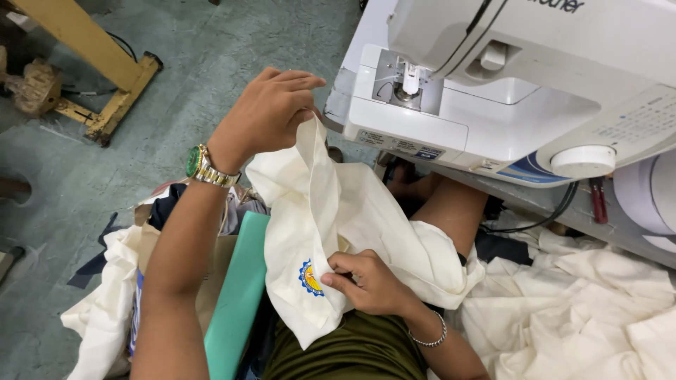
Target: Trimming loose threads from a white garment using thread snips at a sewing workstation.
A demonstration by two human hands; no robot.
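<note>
Left hand up high, fingers pinched on top edge of cream cloth bag with small blue-and-yellow badge. Right hand low on lap, fingers pinched on cloth beside badge. Bag hangs between hands, near white sewing machine. Step looks like straightening cloth; next move needs edge held flat and tight.
</note>
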